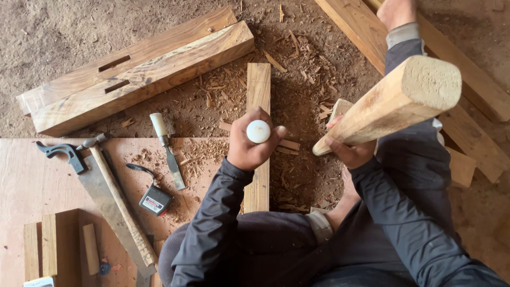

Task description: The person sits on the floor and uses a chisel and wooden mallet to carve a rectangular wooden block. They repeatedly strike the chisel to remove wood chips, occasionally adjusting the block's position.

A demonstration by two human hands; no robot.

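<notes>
Chiselling stage: left hand (pixel 249 149) gripped an upright white-capped chisel (pixel 258 131) on the narrow plank (pixel 258 90) lying on the chip-strewn ground, while right hand (pixel 348 151) clasped a raised wooden mallet block (pixel 396 103); judged next, a squarely aimed blow onto the cap.

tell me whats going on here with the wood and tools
A person sits on the ground. The left hand holds a white-handled chisel upright on a narrow plank; the right hand raises a thick wooden club. A second chisel, hammer, saw and tape measure lie on the board beside them.
</notes>
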